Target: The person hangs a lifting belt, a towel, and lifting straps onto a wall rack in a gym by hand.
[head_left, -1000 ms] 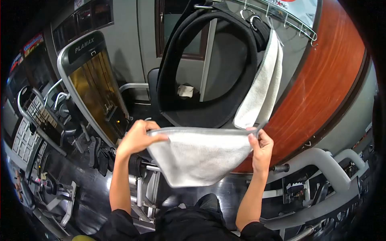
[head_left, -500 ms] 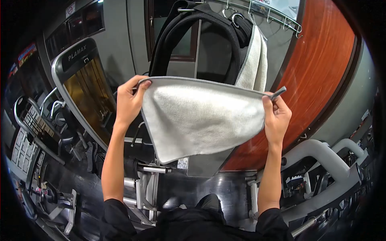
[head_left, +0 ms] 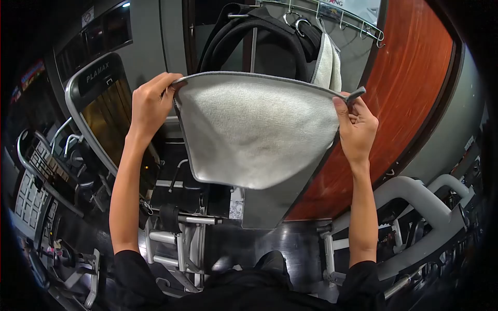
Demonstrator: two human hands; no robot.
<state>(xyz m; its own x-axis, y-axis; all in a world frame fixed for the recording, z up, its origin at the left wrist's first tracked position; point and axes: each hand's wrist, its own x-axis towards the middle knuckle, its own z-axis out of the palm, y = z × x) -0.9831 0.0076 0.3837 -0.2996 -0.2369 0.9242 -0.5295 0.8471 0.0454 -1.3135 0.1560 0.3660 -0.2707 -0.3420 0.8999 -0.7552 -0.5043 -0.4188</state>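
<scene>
A white towel [head_left: 259, 124] with a grey edging is stretched between my two hands in front of me. My left hand [head_left: 153, 101] is closed on its upper left corner, thumb against the cloth. At the upper right, my right hand [head_left: 358, 124] pinches the edge, and a short grey end of the cloth sticks out past the fingers. The lower part hangs loose and bulges. Behind it, black belts [head_left: 254, 36] and another white cloth [head_left: 327, 65] hang on the wall, partly covered by the towel.
A wire hook rack [head_left: 353, 23] runs along the wall above a red-brown wooden panel [head_left: 399, 98]. A PLAMAX machine [head_left: 96, 83] stands at left. Grey machine frames [head_left: 415, 217] fill the right side, and a metal-framed machine [head_left: 179, 238] stands low at centre left.
Both hands have risen, the left also moving outward to the left. The towel has come up with them, and its lower edge now hangs rounder and higher.
</scene>
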